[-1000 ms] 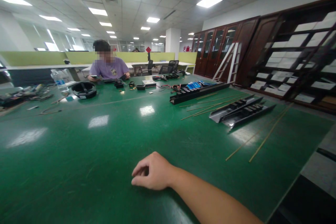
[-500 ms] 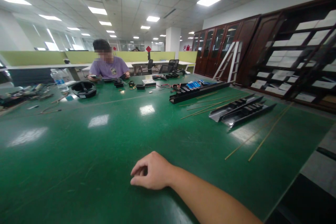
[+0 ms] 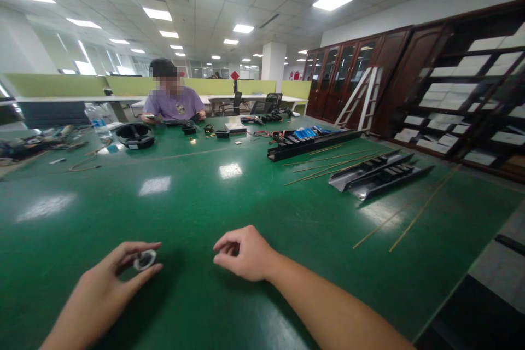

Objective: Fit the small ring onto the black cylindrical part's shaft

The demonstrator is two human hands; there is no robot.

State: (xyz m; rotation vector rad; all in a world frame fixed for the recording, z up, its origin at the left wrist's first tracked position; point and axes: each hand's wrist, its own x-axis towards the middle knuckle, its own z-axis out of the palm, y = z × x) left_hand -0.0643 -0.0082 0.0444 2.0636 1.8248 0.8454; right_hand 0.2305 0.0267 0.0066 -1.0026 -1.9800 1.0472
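Note:
My left hand (image 3: pixel 102 279) is in the lower left, above the green tabletop (image 3: pixel 184 202). Its thumb and fingers close around the sides of a small round object (image 3: pixel 146 260) with a whitish rim and a darker middle; it is too blurred to name. To the right, my right hand (image 3: pixel 250 254) hovers low over the table with its fingers loosely curled. A small gap separates thumb and index fingertips, and nothing shows between them. Part of its palm is hidden.
Black metal channels (image 3: pixel 381 178) and thin yellowish rods (image 3: pixel 422 210) lie on the right. Another long black channel (image 3: pixel 311 145) with blue parts sits farther back. A person (image 3: pixel 174 98) sits across the table near a black ring-shaped item (image 3: pixel 134 135). Cluttered parts (image 3: pixel 36 145) lie far left.
My left hand has come into view from the lower left with the small round object in it. My right hand has shifted slightly up and right in the picture.

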